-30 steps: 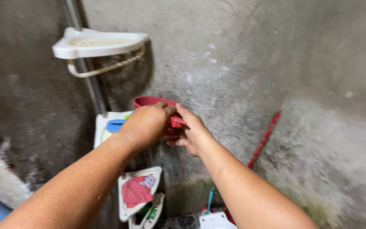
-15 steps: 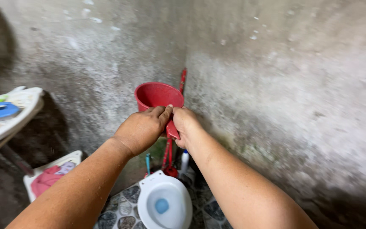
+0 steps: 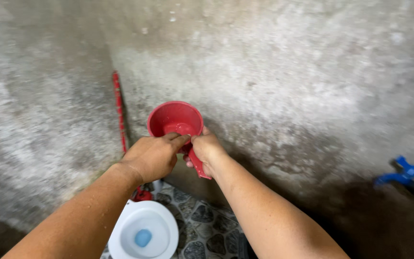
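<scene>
while both hands close on it, left hand point(image 3: 152, 156) and right hand point(image 3: 208, 151) grip red dipper point(image 3: 176, 120).

Glossy red plastic dipper point(image 3: 176, 120); rough matt concrete wall point(image 3: 288, 72); glazed white toilet bowl point(image 3: 120, 235).

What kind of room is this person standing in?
Most likely a plain bathroom: a white toilet bowl on a pebble-patterned tiled floor, a blue tap on bare concrete walls, and a red water dipper in both hands.

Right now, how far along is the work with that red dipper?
Done: the red dipper is picked up and seems to hold some water. In hand: left hand at its rim, right hand on the handle, above the toilet bowl. Left: the water isn't poured out yet.
</scene>
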